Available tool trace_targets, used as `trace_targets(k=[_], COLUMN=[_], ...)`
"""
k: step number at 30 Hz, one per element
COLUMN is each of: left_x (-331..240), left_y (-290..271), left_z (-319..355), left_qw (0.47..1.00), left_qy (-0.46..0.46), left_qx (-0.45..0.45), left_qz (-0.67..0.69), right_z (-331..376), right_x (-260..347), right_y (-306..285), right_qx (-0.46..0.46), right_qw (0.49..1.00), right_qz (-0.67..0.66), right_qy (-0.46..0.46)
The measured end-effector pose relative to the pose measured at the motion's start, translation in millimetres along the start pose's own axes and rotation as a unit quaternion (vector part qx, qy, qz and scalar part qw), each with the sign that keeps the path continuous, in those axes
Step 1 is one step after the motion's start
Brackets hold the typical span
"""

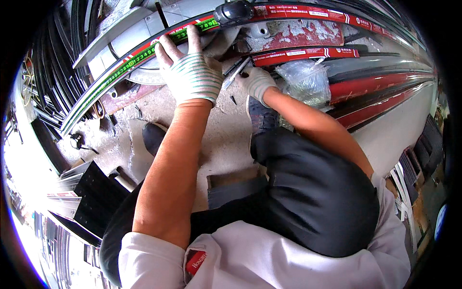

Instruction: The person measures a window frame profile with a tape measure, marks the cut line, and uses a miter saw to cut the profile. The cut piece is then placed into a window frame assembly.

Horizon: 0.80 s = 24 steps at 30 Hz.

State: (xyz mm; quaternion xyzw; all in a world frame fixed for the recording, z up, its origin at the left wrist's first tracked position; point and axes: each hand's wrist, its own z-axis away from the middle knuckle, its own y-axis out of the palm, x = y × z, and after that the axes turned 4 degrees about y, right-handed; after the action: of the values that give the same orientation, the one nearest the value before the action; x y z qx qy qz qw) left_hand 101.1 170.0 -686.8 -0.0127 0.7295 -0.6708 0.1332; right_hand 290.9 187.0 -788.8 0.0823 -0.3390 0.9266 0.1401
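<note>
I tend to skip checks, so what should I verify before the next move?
1. White-gloved left hand with fingers resting on the long green tape blade: ok.
2. Blade lying along the long red-and-black strip: ok.
3. Blade's far-left end hooked: cannot tell.
4. Pale-gloved right hand firmly gripping the slim silvery piece: cannot tell.
5. Crinkled clear plastic bag apart from the blade: ok.
</note>
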Motion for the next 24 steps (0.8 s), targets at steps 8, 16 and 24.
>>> trace_targets(k=[8, 16, 24], left_x=[-3.1, -5.8, -2.6], left_y=[-2.7, -3.0, 1.3], left_z=[0.8, 0.1, 0.4], left_qw=[0.999, 0.999, 1.000], left_qy=[-0.011, -0.014, -0.009], left_qx=[0.034, 0.036, 0.020], left_qz=[-0.001, -0.003, 0.012], right_z=[-4.9, 2.7, -1.6], right_x=[23.0, 28.3, 26.9], right_y=[4.6, -0.9, 4.7], right_qx=[-0.029, -0.014, -0.005], right_qw=[0.994, 0.992, 0.992], right_qz=[-0.029, -0.045, -0.037], right_qy=[0.102, 0.116, 0.122])
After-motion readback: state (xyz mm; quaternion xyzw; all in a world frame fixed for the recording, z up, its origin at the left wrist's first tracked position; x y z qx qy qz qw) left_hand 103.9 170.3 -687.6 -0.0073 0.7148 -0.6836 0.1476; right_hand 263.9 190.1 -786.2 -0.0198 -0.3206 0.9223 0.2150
